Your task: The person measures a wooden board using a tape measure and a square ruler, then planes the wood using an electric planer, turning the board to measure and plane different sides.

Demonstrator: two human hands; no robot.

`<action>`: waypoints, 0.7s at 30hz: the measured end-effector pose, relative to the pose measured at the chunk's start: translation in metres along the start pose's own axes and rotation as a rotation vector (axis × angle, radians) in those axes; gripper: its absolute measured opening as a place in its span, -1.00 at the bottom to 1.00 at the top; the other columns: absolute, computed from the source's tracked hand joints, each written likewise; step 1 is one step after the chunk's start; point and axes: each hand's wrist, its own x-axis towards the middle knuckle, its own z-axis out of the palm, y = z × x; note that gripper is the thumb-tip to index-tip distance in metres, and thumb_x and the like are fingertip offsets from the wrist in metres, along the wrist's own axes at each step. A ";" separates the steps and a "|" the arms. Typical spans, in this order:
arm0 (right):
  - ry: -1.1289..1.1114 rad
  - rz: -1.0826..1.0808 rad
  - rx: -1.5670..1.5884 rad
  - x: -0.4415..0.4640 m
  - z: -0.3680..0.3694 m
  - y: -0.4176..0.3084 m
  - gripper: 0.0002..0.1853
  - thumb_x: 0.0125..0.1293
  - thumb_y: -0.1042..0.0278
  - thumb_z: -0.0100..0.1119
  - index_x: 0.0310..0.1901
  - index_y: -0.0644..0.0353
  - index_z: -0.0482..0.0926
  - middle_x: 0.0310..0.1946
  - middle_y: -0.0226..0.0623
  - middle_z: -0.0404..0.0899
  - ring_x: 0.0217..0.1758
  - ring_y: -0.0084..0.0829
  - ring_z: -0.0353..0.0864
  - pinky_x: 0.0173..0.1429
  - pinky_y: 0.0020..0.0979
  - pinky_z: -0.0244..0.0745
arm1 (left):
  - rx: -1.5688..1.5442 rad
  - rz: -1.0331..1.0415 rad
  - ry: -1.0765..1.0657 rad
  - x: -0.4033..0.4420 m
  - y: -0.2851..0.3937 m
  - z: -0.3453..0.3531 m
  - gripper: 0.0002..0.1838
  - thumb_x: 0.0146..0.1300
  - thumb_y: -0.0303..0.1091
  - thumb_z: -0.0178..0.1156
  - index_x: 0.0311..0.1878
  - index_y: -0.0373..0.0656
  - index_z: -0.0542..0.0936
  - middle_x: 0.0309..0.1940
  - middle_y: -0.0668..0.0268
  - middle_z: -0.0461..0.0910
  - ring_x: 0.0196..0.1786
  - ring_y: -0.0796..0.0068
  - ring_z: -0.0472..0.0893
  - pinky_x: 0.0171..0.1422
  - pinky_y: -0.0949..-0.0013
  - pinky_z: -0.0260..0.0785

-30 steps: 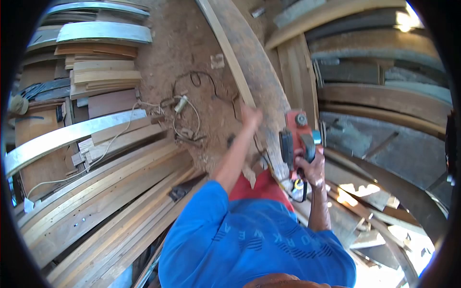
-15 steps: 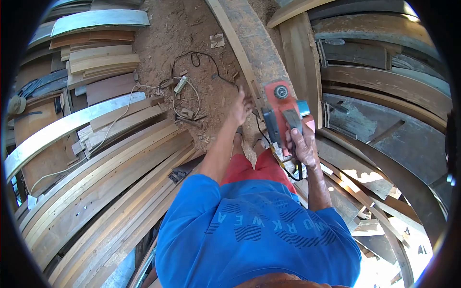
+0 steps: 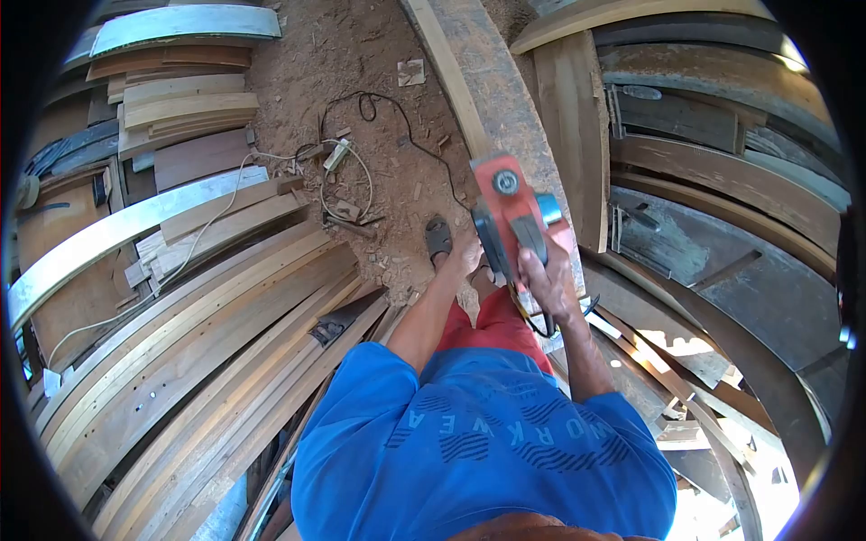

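- Clock directions are taken from the planer, with 12 o'clock at the top of the view.
- A red power planer (image 3: 494, 200) is over the near end of a pale wood strip (image 3: 451, 77); whether its sole touches the wood cannot be told.
- The right hand (image 3: 552, 284), at 5 o'clock, is wrapped around the planer's rear handle.
- The left hand (image 3: 465, 253), at 7 o'clock, is just beside the tool; its finger opening, and any contact, cannot be told.
- The strip runs toward 11 o'clock, along the left edge of a worn, broad bench board (image 3: 516, 108).
- A black cord (image 3: 411, 137) curls over the shavings on the floor, toward 10 o'clock.
- The step in hand appears to be guiding the planer at the strip's near end.
- Moving it along the wood would call for a level sole, a steady right grip, left fingers away from the blade, and a free cord.
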 end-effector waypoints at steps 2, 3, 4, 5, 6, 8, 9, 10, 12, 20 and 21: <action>0.008 0.006 -0.014 0.035 0.006 -0.009 -0.46 0.47 -0.09 0.14 -0.03 0.38 0.56 -0.58 -0.33 0.54 -0.53 -0.50 0.54 -0.41 -0.36 0.45 | 0.048 -0.030 0.046 0.002 0.001 0.001 -0.60 0.47 -0.30 0.15 0.32 -0.10 0.48 0.09 0.30 0.65 0.13 0.35 0.66 0.24 0.26 0.52; 0.012 0.008 -0.021 0.054 0.009 -0.015 -0.47 0.47 -0.09 0.14 -0.03 0.38 0.57 -0.58 -0.33 0.54 -0.53 -0.50 0.54 -0.41 -0.35 0.46 | 0.102 -0.059 0.092 0.001 0.001 0.001 -0.57 0.43 -0.35 0.17 0.34 -0.10 0.47 0.10 0.28 0.65 0.14 0.35 0.65 0.23 0.29 0.52; 0.039 -0.046 -0.036 0.074 0.013 -0.023 -0.49 0.50 -0.12 0.10 -0.16 0.32 0.55 -0.59 -0.39 0.51 -0.56 -0.54 0.51 -0.45 -0.39 0.42 | 0.155 -0.088 0.137 0.000 0.002 0.002 -0.54 0.40 -0.39 0.19 0.35 -0.10 0.46 0.12 0.27 0.64 0.14 0.35 0.65 0.21 0.31 0.51; 0.065 -0.096 -0.051 0.094 0.018 -0.032 -0.49 0.52 -0.14 0.06 -0.29 0.25 0.53 -0.60 -0.45 0.48 -0.58 -0.59 0.48 -0.49 -0.43 0.39 | 0.270 -0.050 0.109 -0.003 0.004 0.007 -0.51 0.37 -0.42 0.17 0.37 -0.12 0.44 0.16 0.24 0.62 0.17 0.32 0.64 0.22 0.30 0.50; 0.072 -0.101 -0.073 0.113 0.020 -0.046 -0.48 0.52 -0.14 0.06 -0.32 0.25 0.54 -0.61 -0.45 0.48 -0.58 -0.59 0.48 -0.48 -0.43 0.39 | 0.386 -0.014 0.081 -0.010 0.007 0.015 -0.48 0.35 -0.44 0.15 0.39 -0.14 0.42 0.21 0.22 0.60 0.19 0.29 0.63 0.23 0.30 0.49; 0.073 -0.108 -0.094 0.154 0.024 -0.071 -0.46 0.52 -0.15 0.07 -0.36 0.25 0.56 -0.63 -0.45 0.48 -0.59 -0.59 0.50 -0.47 -0.42 0.41 | 0.611 0.003 -0.084 0.001 -0.011 0.002 -0.35 0.24 -0.38 0.15 0.44 -0.24 0.33 0.39 0.10 0.46 0.30 0.18 0.56 0.31 0.25 0.43; 0.067 -0.107 -0.092 0.174 0.027 -0.080 -0.45 0.51 -0.17 0.07 -0.37 0.24 0.57 -0.63 -0.45 0.49 -0.59 -0.59 0.51 -0.45 -0.41 0.42 | 0.828 -0.026 -0.031 -0.012 -0.006 0.012 -0.36 0.22 -0.41 0.17 0.40 -0.24 0.35 0.22 0.12 0.51 0.15 0.23 0.58 0.20 0.25 0.45; 0.057 -0.118 -0.107 0.192 0.028 -0.091 -0.44 0.50 -0.19 0.08 -0.36 0.25 0.58 -0.62 -0.45 0.49 -0.59 -0.58 0.51 -0.44 -0.40 0.44 | 1.044 -0.052 0.022 -0.031 0.009 0.036 -0.37 0.19 -0.44 0.18 0.37 -0.24 0.36 0.04 0.13 0.56 0.01 0.28 0.60 0.09 0.25 0.47; 0.025 -0.117 -0.109 0.221 0.030 -0.105 -0.44 0.49 -0.20 0.10 -0.36 0.24 0.58 -0.62 -0.46 0.49 -0.59 -0.59 0.51 -0.44 -0.41 0.44 | 1.377 0.038 0.010 -0.037 0.000 0.032 -0.36 0.11 -0.33 0.27 0.30 -0.24 0.41 -0.01 0.01 0.61 0.00 0.09 0.63 0.11 0.11 0.48; -0.059 -0.104 0.070 0.232 0.025 -0.092 -0.49 0.47 -0.16 0.20 -0.44 0.14 0.57 -0.65 -0.55 0.46 -0.60 -0.68 0.45 -0.48 -0.54 0.35 | 1.611 0.366 0.039 -0.060 -0.026 -0.034 -0.60 0.11 -0.19 0.33 -0.05 -0.25 0.60 -0.17 -0.11 0.67 -0.08 -0.19 0.66 0.06 -0.07 0.53; -0.053 -0.109 0.028 0.220 0.024 -0.088 -0.49 0.47 -0.17 0.19 -0.44 0.14 0.56 -0.65 -0.55 0.46 -0.60 -0.68 0.44 -0.48 -0.54 0.34 | 1.641 0.370 0.060 -0.063 -0.024 -0.045 -0.60 0.11 -0.18 0.33 -0.05 -0.24 0.61 -0.17 -0.12 0.67 -0.08 -0.19 0.67 0.06 -0.08 0.52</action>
